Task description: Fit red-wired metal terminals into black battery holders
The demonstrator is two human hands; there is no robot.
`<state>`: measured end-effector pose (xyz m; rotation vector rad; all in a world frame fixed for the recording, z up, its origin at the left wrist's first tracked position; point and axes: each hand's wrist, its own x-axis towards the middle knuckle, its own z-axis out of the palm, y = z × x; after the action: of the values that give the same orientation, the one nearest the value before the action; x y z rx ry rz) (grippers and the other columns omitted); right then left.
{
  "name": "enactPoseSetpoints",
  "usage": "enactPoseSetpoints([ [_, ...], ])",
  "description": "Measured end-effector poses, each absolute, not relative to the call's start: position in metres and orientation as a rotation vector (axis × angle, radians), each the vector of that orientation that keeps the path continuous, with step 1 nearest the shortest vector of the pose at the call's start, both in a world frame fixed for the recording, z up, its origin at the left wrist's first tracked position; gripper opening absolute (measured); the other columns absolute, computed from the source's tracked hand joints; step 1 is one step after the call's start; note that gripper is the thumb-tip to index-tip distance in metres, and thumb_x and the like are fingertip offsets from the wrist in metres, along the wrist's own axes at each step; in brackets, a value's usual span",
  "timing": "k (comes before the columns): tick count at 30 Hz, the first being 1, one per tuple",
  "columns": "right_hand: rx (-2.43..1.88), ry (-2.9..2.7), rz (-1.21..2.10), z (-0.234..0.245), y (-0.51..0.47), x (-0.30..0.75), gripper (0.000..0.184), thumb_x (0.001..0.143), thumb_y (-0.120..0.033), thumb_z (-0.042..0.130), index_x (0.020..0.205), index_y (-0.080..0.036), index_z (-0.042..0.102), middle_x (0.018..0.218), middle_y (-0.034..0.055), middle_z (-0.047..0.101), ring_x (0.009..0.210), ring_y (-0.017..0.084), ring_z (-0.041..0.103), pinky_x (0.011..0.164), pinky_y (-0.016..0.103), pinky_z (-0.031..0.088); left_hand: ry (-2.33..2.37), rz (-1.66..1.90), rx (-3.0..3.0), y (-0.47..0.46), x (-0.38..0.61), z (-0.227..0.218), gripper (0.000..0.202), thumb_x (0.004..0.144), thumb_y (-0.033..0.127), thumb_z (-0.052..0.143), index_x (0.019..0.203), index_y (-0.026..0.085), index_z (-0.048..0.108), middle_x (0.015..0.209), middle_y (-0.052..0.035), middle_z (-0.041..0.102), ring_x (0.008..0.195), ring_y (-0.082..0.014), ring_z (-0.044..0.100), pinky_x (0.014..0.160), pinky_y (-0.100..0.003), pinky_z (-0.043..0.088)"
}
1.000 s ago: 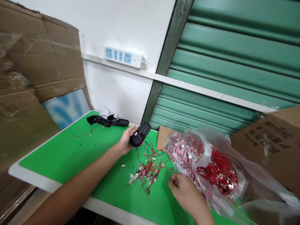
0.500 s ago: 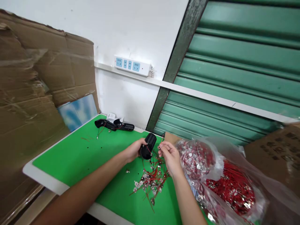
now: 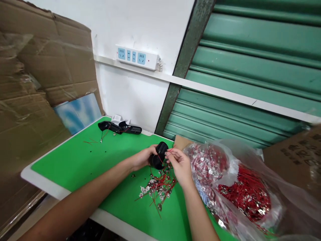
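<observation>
My left hand [image 3: 144,157] is closed around a black plastic housing [image 3: 156,162], which has a rounded, hollow shape and a red wire on it. Close against its right side, my right hand [image 3: 178,161] pinches a small metal terminal with a red wire [image 3: 171,148]; the fingers hide most of the metal part. Just below both hands lies a loose pile of red wires with metal terminals [image 3: 160,187] on the green table mat [image 3: 120,207]. One small metal piece [image 3: 133,175] lies apart, to the left of the pile.
Further black housings [image 3: 119,128] with wires lie at the table's back edge. Clear plastic bags [image 3: 230,174] full of red-wired terminals stand on the right. Cardboard [image 3: 47,83] walls the left side; a power strip [image 3: 137,57] is mounted on the wall behind.
My right hand has moved left and slightly up, bringing the wired terminal against the black housing. The left hand keeps hold of the housing. The whole view has shifted a little.
</observation>
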<state>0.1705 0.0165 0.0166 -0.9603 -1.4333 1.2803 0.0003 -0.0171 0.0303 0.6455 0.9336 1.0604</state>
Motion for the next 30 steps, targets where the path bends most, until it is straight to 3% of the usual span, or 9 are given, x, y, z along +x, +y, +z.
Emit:
enactPoseSetpoints([
  [3,-0.961,-1.536,1.179,0.016,0.015,0.172,0.029,0.075,-0.046,0.073,0.085,-0.019,0.070,0.080,0.0061,0.072,0.075,0.019,0.066,0.066,0.029,0.052,0.925,1.044,0.667,-0.018,0.001,0.032,0.049,0.068,0.018,0.056,0.116,0.018,0.063,0.099,-0.0043,0.067,0.082,-0.0144,0.059,0.074,-0.024,0.046],
  [10,-0.970,-1.689,0.983,0.011,0.016,0.175,0.025,0.082,-0.043,0.068,0.085,-0.019,0.076,0.084,0.0061,0.071,0.071,0.017,0.060,0.063,0.028,0.044,0.955,1.021,0.638,-0.022,0.004,0.044,0.036,0.070,0.020,0.052,0.104,0.017,0.065,0.088,-0.0035,0.062,0.078,-0.0134,0.056,0.074,-0.024,0.048],
  [30,-0.974,-1.712,0.868,0.008,0.015,0.173,0.022,0.083,-0.039,0.070,0.086,-0.019,0.080,0.081,0.0059,0.074,0.070,0.017,0.062,0.069,0.030,0.049,0.949,1.000,0.662,-0.021,0.003,0.044,0.039,0.066,0.026,0.055,0.104,0.018,0.058,0.088,-0.0019,0.059,0.080,-0.0134,0.054,0.073,-0.025,0.046],
])
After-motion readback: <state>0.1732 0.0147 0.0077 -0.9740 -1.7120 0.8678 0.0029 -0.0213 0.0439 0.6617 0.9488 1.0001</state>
